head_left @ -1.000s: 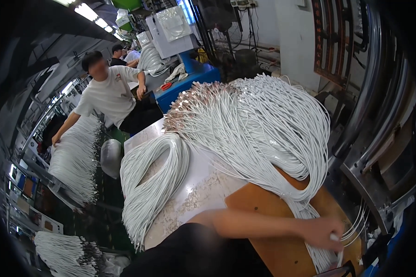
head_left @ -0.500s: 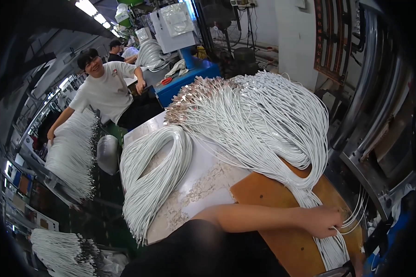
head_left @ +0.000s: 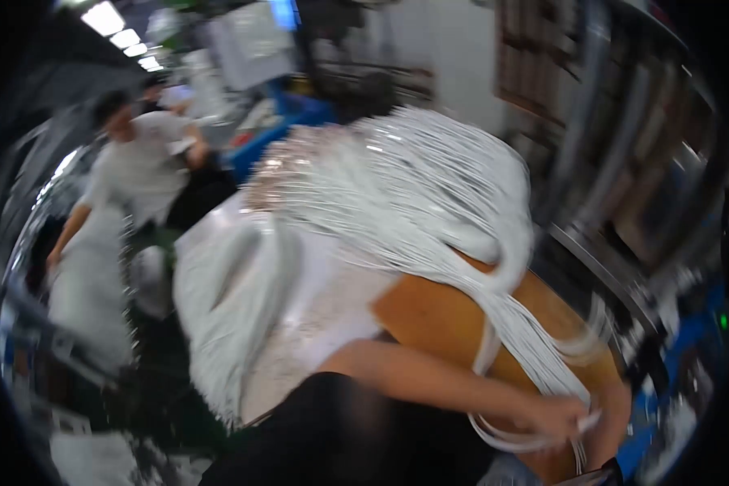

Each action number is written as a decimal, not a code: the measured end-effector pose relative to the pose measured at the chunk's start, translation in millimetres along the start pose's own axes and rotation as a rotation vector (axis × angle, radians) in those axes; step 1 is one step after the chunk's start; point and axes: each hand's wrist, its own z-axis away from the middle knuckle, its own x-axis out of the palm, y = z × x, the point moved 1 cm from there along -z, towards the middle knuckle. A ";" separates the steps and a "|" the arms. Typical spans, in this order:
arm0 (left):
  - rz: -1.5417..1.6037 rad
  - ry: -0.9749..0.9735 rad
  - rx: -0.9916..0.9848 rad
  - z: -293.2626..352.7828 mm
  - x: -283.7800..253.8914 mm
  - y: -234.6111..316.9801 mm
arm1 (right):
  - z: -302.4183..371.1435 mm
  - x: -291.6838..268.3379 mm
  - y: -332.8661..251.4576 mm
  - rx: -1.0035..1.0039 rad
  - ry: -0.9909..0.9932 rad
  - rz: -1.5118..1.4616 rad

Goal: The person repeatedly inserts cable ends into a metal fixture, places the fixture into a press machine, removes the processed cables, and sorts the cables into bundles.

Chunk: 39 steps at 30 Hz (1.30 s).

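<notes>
The left hand is closed on a thin strand of white cables, which loops out to its left over the lower part of a brown board. The right hand is just beside it, near the board's right edge; blur prevents telling whether it is open or closed. The large cable bundle lies across the far part of the table, its copper-toned ends toward the left, and its narrow tail runs down over the board to the hands. A separate cable coil lies along the table's left edge, its lower ends reaching the near left corner. Between coil and board a strip of pale tabletop shows — lateral room on that side. On the right, room is tighter: a metal machine frame stands close past the board's edge. Beyond the table's left edge, a co-worker in a white shirt sits with one hand at a cable stack, well apart from the hands.
</notes>
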 end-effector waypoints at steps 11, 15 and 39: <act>-0.315 0.240 0.112 -57.0 -109.0 -2.4 | -73.8 1.0 12.8 -0.137 0.609 -0.029; 0.129 0.236 0.164 -41.7 -97.0 6.0 | -78.4 9.7 19.4 0.012 0.296 0.119; -0.141 0.352 0.456 -62.6 -57.7 -15.5 | -22.3 28.4 -14.2 -0.097 0.235 -1.015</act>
